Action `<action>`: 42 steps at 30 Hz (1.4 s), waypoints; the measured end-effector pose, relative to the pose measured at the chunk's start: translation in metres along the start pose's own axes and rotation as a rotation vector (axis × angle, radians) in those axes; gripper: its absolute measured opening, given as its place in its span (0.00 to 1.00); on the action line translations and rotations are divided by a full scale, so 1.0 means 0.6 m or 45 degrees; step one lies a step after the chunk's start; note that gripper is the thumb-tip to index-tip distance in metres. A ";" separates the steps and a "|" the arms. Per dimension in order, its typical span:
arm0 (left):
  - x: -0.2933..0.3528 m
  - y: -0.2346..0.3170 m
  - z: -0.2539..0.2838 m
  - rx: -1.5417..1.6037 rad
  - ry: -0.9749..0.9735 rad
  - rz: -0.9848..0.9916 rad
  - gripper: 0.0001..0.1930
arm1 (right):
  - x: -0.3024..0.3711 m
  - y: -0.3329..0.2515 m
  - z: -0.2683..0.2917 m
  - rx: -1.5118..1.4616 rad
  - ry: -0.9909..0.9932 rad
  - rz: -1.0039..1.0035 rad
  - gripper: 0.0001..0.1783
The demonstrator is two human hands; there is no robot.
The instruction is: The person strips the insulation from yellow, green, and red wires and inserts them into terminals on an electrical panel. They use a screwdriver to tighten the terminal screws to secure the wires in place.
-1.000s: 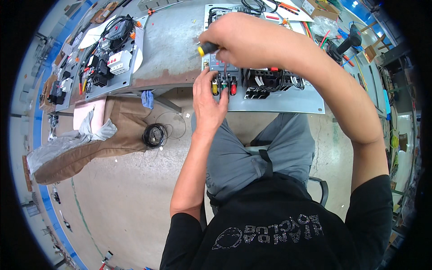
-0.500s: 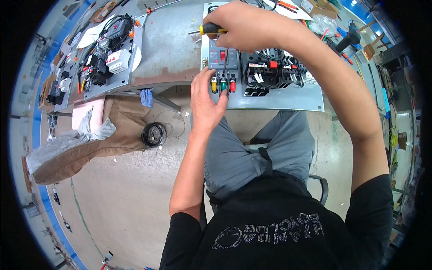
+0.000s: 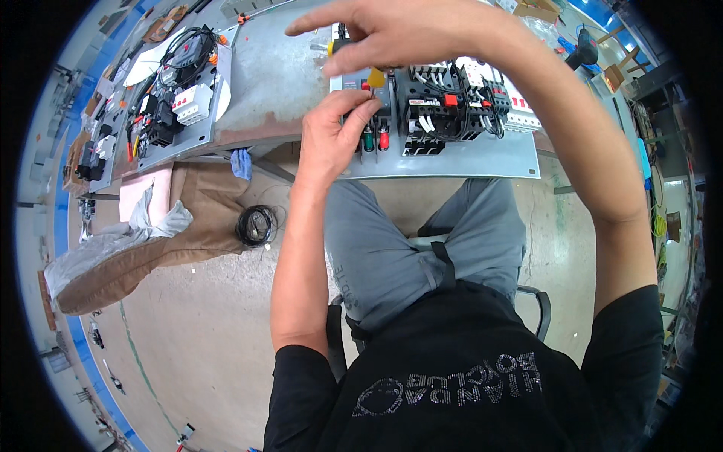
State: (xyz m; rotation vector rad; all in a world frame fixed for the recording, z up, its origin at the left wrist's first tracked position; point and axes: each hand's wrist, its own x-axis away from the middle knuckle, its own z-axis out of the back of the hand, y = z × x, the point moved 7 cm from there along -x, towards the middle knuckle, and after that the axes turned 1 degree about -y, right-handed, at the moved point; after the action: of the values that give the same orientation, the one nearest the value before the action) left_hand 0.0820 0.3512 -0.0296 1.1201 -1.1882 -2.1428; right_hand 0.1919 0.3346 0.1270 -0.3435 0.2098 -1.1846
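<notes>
We are noting the left hand pinching a yellow-topped piece, which the splayed right hand at twelve o'clock could knock loose.

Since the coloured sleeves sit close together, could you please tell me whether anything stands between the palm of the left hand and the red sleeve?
Yes, the green sleeve stands just left of the red sleeve, between it and the palm of the left hand.

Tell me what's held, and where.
Left hand: a yellow-ended piece, apparently pinched by its thin end. Right hand: can't tell if gripping the black-and-yellow handle.
</notes>
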 end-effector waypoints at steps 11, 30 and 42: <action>-0.016 -0.022 0.000 0.130 -0.138 0.124 0.12 | -0.018 0.053 -0.023 -0.132 0.366 -0.070 0.32; -0.007 -0.009 0.001 -0.074 -0.118 -0.072 0.09 | 0.127 -0.115 0.018 -0.106 0.337 0.549 0.21; -0.004 -0.029 -0.008 0.011 -0.154 -0.001 0.10 | 0.066 0.043 0.035 0.110 0.361 0.219 0.27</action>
State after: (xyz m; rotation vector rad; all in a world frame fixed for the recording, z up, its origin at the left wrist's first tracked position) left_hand 0.0876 0.3600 -0.0448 1.0070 -1.2503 -2.2357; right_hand 0.2359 0.3094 0.1377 -0.0783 0.4256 -1.0651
